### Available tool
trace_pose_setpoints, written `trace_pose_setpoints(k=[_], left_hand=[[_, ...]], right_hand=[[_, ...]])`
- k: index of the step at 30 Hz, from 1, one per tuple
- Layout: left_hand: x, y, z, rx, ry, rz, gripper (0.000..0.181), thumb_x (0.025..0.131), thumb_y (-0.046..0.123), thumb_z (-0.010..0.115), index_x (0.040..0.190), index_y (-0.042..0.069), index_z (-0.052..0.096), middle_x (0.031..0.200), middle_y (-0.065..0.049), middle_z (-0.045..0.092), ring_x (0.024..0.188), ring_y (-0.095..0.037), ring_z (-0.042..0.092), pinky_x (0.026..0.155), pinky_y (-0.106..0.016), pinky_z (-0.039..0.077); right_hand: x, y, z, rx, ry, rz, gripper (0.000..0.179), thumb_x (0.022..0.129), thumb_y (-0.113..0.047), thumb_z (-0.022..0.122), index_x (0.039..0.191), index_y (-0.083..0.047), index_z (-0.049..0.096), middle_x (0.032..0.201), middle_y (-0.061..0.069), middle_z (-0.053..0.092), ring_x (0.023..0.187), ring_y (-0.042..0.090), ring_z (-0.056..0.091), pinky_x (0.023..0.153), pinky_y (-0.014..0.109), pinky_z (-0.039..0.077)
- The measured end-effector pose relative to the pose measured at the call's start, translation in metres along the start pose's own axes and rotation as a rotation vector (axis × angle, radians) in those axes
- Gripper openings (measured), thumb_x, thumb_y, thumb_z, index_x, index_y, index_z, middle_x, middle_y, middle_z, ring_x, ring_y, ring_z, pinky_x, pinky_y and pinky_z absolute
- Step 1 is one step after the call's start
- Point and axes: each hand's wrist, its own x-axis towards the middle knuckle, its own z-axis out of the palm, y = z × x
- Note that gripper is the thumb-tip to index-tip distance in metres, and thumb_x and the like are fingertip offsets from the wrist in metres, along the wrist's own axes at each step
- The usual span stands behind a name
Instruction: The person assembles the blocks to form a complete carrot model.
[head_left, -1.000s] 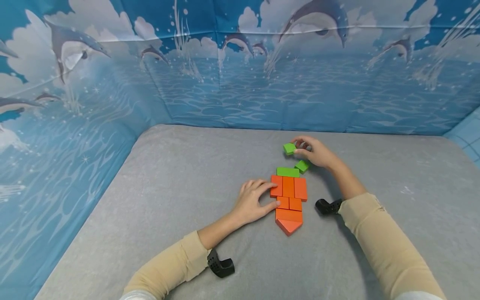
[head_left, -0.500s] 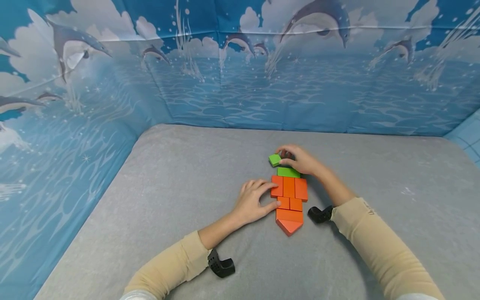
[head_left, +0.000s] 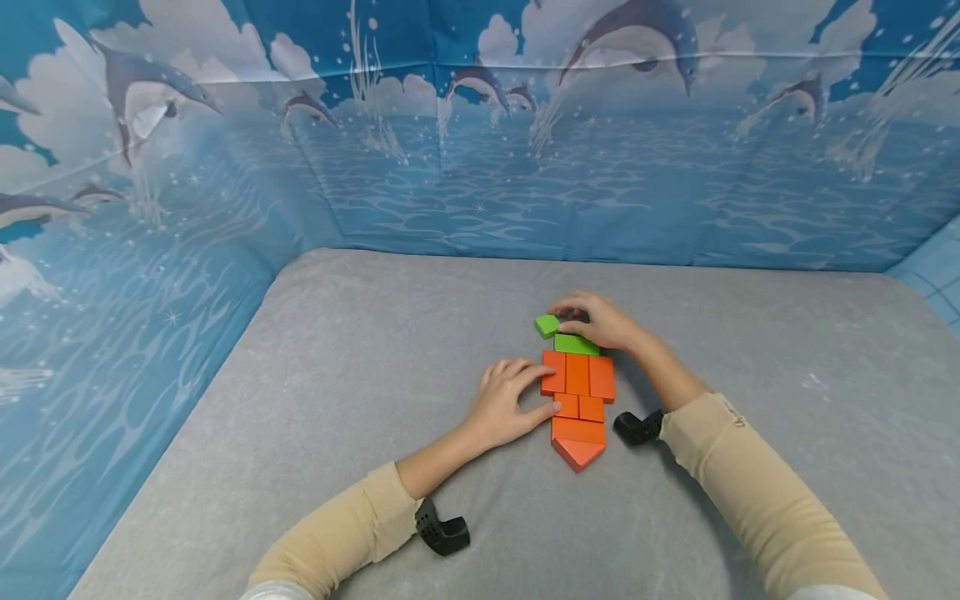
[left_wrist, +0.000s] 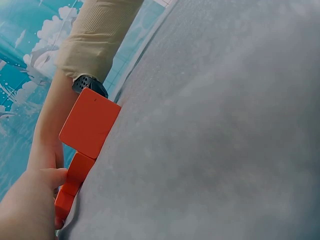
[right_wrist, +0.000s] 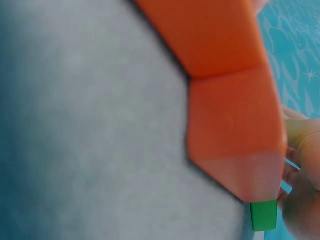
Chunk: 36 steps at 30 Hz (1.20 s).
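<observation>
On the grey cloth lie flat orange blocks [head_left: 577, 375] set edge to edge, with an orange pointed block [head_left: 578, 454] at the near end. My left hand [head_left: 502, 406] rests at their left side, index fingertip on a tall block and thumb touching a small orange block [left_wrist: 80, 167]. A green rectangular block [head_left: 577, 344] lies against the row's far end. Just beyond it my right hand [head_left: 603, 323] pinches a small green block [head_left: 547, 325] between thumb and fingers, at the far left corner. The other small green block is hidden behind that hand.
Black wrist cameras [head_left: 442, 531] stick out from both sleeves. The grey cloth surface [head_left: 360, 333] spreads around the blocks. Behind it and along the left hangs a blue dolphin-print curtain [head_left: 480, 183].
My right hand has brought the small green block left and nearer, from beyond the row to its far left corner, turning it slightly. My left hand has stayed in place.
</observation>
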Motion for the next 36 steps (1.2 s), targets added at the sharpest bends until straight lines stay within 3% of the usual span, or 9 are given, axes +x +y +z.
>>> trace_pose_setpoints(k=[10,21,29,36], left_hand=[[0.001,0.000,0.001,0.007,0.001,0.000,0.047,0.083,0.044,0.063,0.122,0.020,0.057,0.116,0.000,0.055,0.106,-0.018,0.045,0.096,-0.040,0.030],[0.001,0.000,0.001,0.003,-0.006,-0.003,0.047,0.083,0.045,0.062,0.123,0.020,0.057,0.117,0.000,0.055,0.108,-0.017,0.045,0.097,-0.040,0.029],[0.000,-0.001,0.001,0.005,0.001,0.003,0.046,0.083,0.044,0.062,0.122,0.020,0.057,0.117,0.000,0.055,0.107,-0.017,0.045,0.096,-0.040,0.030],[0.002,-0.001,0.001,0.002,0.010,0.006,0.046,0.082,0.043,0.063,0.122,0.020,0.057,0.116,-0.001,0.055,0.107,-0.018,0.045,0.096,-0.041,0.030]], right_hand=[[-0.002,-0.001,-0.003,0.023,-0.019,0.010,0.030,0.089,-0.006,0.057,0.118,0.000,0.059,0.106,0.018,0.056,0.095,0.030,0.052,0.083,0.047,0.042],[-0.005,0.002,-0.002,0.005,0.011,-0.056,0.027,0.089,-0.011,0.059,0.114,0.000,0.061,0.100,0.015,0.057,0.090,0.027,0.052,0.080,0.044,0.042],[-0.003,0.002,-0.003,0.010,-0.023,-0.006,0.029,0.089,-0.007,0.059,0.117,-0.001,0.060,0.105,0.017,0.056,0.093,0.029,0.051,0.083,0.046,0.041],[-0.007,-0.002,-0.016,0.052,0.073,-0.035,0.035,0.089,-0.009,0.059,0.122,0.000,0.055,0.112,0.022,0.055,0.094,0.031,0.051,0.080,0.048,0.042]])
